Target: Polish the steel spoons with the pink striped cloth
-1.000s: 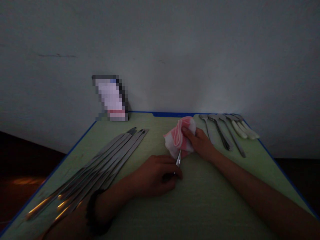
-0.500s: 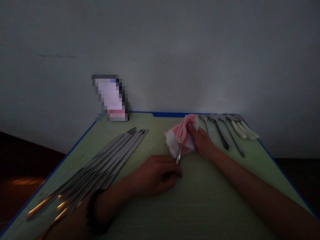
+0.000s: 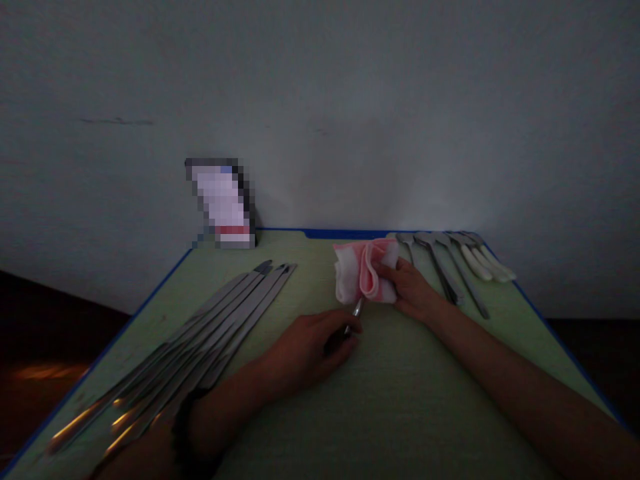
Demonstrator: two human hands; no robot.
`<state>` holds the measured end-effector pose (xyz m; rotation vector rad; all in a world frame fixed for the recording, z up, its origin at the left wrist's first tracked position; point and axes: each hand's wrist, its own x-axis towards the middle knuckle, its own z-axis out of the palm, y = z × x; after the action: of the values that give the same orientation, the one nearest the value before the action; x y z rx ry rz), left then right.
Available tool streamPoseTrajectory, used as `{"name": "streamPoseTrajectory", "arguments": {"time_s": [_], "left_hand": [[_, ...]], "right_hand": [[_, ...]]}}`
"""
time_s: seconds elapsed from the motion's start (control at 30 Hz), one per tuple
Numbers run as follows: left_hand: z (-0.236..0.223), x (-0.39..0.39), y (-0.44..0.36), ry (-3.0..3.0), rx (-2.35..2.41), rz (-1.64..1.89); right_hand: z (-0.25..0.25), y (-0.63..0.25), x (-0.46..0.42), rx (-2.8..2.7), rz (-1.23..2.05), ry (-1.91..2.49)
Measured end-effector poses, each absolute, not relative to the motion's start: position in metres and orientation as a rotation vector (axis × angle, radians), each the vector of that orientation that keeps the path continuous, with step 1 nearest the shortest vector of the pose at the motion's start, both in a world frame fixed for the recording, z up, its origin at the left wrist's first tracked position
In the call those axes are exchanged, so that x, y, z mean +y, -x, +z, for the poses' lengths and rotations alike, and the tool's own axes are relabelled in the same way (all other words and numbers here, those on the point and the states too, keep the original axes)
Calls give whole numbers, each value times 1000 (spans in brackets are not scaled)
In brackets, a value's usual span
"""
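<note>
My left hand [image 3: 325, 337] is closed on the metal handle [image 3: 357, 309] of a piece of cutlery. The far end of that piece is hidden in a folded pink and white cloth [image 3: 347, 270], so its kind does not show. My right hand [image 3: 407, 283] grips the cloth from the right side, thumb on top, around the hidden end. Left of my hands lie several table knives [image 3: 220, 320], fanned out with blades pointing away. Beyond my right hand several spoons [image 3: 443, 267] rest in a row.
Several pieces of cutlery with white handles [image 3: 487, 263] lie at the far right corner. A phone [image 3: 225, 203], blurred out, leans on the grey wall [image 3: 320, 120] at the back left. The pale green table [image 3: 400, 407] has a blue edge.
The cloth has been turned and its folds now stand more upright over the cutlery. My right hand has shifted slightly down. My left hand still holds the handle.
</note>
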<state>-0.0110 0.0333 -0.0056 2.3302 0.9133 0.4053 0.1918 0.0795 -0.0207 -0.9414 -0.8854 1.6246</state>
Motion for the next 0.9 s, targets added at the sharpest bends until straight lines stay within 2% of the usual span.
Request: {"name": "streamPoseTrajectory", "arguments": {"time_s": [0.2, 0.33, 0.43, 0.77, 0.9], "left_hand": [[-5, 34, 13, -2318, 880, 413], [-1, 36, 15, -2220, 906, 387], [1, 39, 16, -2148, 940, 409], [1, 37, 18, -2213, 911, 410], [0, 36, 16, -2244, 930, 414]], "right_hand": [[-22, -193, 79, -853, 1781, 904], [-17, -190, 77, -772, 2000, 739], [-14, -187, 76, -736, 2047, 647], [-24, -186, 81, -854, 1561, 842], [-20, -192, 78, -855, 1495, 908]]}}
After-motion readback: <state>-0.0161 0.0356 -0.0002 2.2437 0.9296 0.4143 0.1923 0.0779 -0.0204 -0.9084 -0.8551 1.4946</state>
